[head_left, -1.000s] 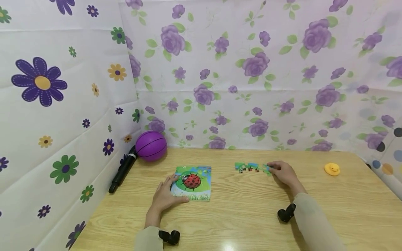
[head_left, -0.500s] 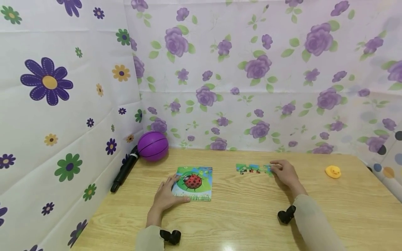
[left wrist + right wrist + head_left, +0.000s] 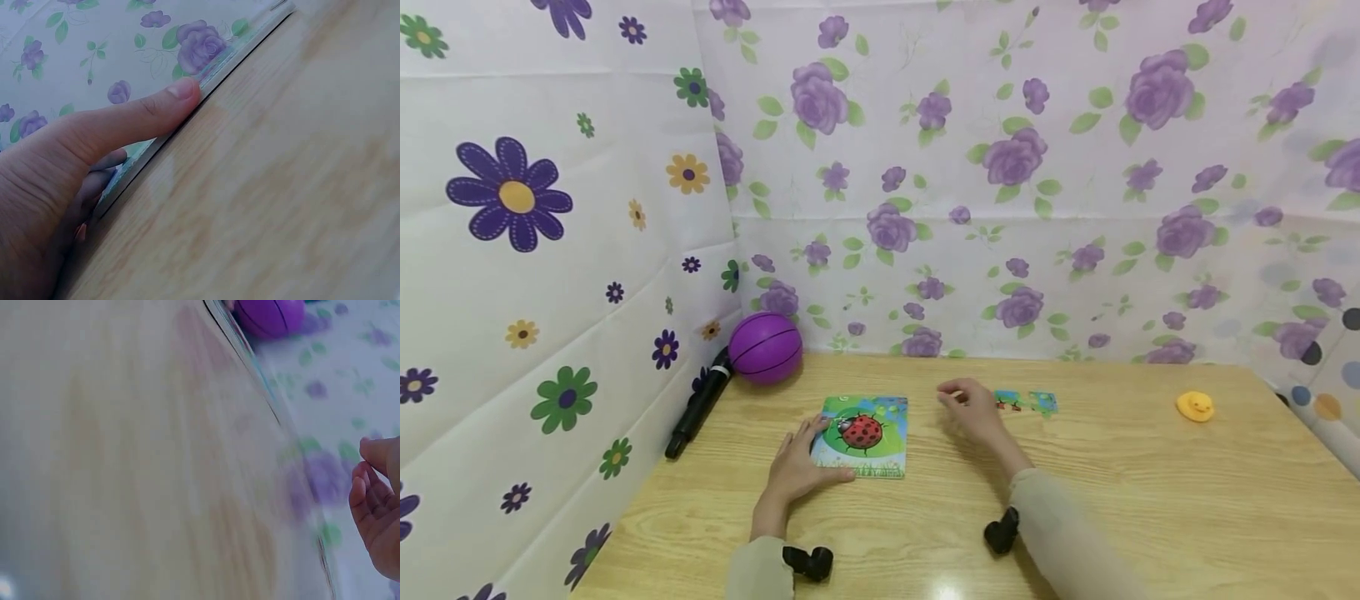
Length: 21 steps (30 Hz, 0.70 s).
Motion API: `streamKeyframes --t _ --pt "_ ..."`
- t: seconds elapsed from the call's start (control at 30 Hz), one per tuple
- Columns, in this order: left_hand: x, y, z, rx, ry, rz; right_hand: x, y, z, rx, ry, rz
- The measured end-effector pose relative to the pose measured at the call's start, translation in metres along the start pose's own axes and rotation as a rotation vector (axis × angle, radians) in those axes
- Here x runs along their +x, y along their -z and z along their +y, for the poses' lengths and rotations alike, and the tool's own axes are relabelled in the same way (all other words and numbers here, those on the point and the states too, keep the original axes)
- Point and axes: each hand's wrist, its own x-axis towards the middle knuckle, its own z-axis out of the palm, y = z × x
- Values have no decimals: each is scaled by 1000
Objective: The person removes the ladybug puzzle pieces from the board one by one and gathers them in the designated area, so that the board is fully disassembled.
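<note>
A square ladybug puzzle board [image 3: 880,454] lies flat on the table. My left hand [image 3: 797,471] holds its near left corner, the thumb along the near edge and the fingers at the left side; in the left wrist view the thumb [image 3: 150,115] lies against the board's edge. Further right, two small puzzle pieces show, one with red and black [image 3: 1007,401] and one green and blue [image 3: 1042,402]. My right hand [image 3: 977,412] is just left of them, fingers loosely bent. The right wrist view shows nothing between its thumb and fingers [image 3: 362,500].
A purple ball [image 3: 766,348] and a black pump-like tube [image 3: 698,410] are at the back left, by the flowered cloth walls. A yellow rubber duck [image 3: 1195,407] sits at the right on the wooden table [image 3: 925,533].
My right hand has left the rightmost piece and moved left, now covering where the leftmost piece lay. My left hand stays on the board.
</note>
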Motion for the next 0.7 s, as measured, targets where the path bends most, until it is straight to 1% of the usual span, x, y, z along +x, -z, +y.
streamKeyframes --t 0.03,0.2,0.27,0.37,0.43,0.57,0.7 --pt "0 0 0 -2 1 -2 0 -10 -6 16 17 -11" --pt "0 0 3 -10 17 4 0 -55 -31 105 52 -74" --pt "-2 1 2 -9 23 7 0 -72 -39 115 57 -101" --pt "-2 0 0 -8 34 6 -1 -94 -50 96 70 -130" --pt "-2 -2 -1 -5 36 2 -2 -105 -56 73 83 -153" --pt "-3 -3 -1 -8 42 9 -4 -121 -67 46 74 -207" --pt "-2 -1 1 -12 27 16 -5 -130 -69 21 40 -212"
